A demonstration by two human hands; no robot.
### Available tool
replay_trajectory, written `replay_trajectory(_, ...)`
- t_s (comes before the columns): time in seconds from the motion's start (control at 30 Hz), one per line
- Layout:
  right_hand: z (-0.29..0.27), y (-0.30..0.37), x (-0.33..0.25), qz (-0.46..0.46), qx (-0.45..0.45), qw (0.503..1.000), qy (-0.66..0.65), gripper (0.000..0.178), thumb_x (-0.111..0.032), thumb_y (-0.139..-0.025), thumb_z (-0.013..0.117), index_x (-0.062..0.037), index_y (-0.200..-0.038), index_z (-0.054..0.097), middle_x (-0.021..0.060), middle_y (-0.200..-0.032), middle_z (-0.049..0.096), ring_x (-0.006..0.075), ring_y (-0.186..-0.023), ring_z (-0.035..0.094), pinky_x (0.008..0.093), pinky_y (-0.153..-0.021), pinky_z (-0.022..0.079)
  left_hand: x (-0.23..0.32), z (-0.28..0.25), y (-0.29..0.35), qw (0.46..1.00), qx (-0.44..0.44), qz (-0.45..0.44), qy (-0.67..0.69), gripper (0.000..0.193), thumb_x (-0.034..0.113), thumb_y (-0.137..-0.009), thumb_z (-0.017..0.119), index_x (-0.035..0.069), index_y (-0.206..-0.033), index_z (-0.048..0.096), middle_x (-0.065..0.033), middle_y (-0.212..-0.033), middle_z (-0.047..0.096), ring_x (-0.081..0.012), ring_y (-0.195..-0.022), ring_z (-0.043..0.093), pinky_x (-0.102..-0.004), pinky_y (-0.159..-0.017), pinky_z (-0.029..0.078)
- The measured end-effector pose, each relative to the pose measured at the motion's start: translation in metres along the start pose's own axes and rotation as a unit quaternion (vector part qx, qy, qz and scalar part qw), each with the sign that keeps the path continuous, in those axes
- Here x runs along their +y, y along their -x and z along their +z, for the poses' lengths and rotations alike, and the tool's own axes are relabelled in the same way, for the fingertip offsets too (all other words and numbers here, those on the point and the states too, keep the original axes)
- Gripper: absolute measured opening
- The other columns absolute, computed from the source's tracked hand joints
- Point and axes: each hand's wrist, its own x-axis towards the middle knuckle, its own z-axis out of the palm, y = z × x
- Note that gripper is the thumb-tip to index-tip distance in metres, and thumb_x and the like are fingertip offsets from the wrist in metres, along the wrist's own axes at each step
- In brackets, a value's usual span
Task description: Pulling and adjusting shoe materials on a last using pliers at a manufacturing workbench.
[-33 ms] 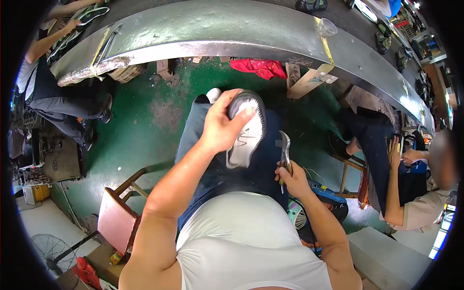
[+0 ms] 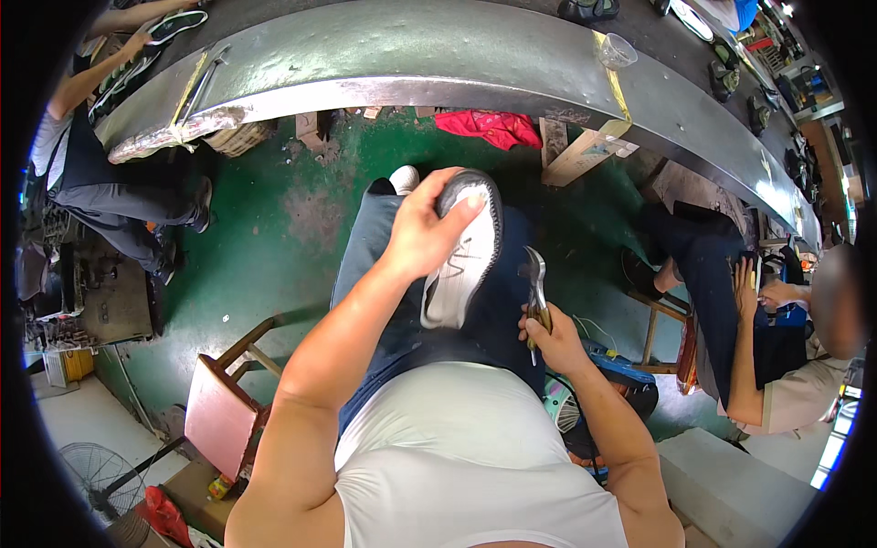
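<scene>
My left hand point(image 2: 418, 239) grips a shoe upper point(image 2: 464, 267) by its toe end, above my lap. Its pale underside faces up, with dark scribbled lines on it and a black gathered edge around the toe. The left thumb presses on that underside near the toe. To the right of the shoe, my right hand point(image 2: 559, 345) is closed around the handles of metal lasting pincers point(image 2: 537, 274). The curved head of the pincers points away from me and stays apart from the shoe.
A long metal-topped bench point(image 2: 365, 55) curves across the far side, with a clear plastic cup point(image 2: 618, 52) on it. A pink-seated stool point(image 2: 222, 411) stands left, near a fan point(image 2: 100, 479). Co-workers sit at both sides. Red cloth point(image 2: 493, 128) lies under the bench.
The shoe has tilted slightly, its heel end coming a little toward me and to the left. My left hand moved slightly with it; the right hand and pincers have barely moved.
</scene>
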Motion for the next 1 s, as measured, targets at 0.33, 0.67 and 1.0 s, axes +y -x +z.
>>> replay_trajectory(0.33, -0.003, -0.003, -0.040, 0.035, -0.103, 0.972, 0.209, 0.028, -0.018, -0.095, 0.060, -0.0019, -0.118, 0.056, 0.0166, -0.090, 0.064, 0.0270, -0.083, 0.064, 0.0374, -0.078, 0.050, -0.083, -0.010, 0.062, 0.912, -0.083, 0.007, -0.403, 0.039, 0.017, -0.088, 0.063, -0.005, -0.119, 0.064, -0.0248, -0.096, 0.070, -0.0406, -0.088, 0.069, -0.0445, -0.079, 0.056)
replay_trajectory(0.67, -0.012, -0.044, -0.121, 0.096, -0.252, 0.846, 0.461, 0.032, -0.023, -0.096, 0.057, 0.0037, -0.113, 0.056, 0.0250, -0.097, 0.066, 0.0420, -0.093, 0.065, 0.0477, -0.081, 0.050, -0.068, 0.009, 0.081, 0.892, -0.046, 0.156, -0.421, 0.021, 0.016, -0.095, 0.059, 0.000, -0.104, 0.068, -0.0185, -0.090, 0.071, -0.0351, -0.082, 0.070, -0.0403, -0.077, 0.056)
replay_trajectory(1.0, 0.027, -0.028, -0.024, 0.001, -0.035, 0.947, 0.320, 0.024, -0.027, -0.091, 0.065, -0.0039, -0.098, 0.062, 0.0226, -0.087, 0.067, 0.0409, -0.087, 0.066, 0.0516, -0.075, 0.050, -0.108, -0.009, 0.067, 0.959, -0.123, -0.223, 0.123, 0.075, 0.038, -0.105, 0.050, 0.009, -0.161, 0.009, -0.0146, -0.156, 0.034, -0.0217, -0.142, 0.034, -0.0313, -0.116, 0.028)
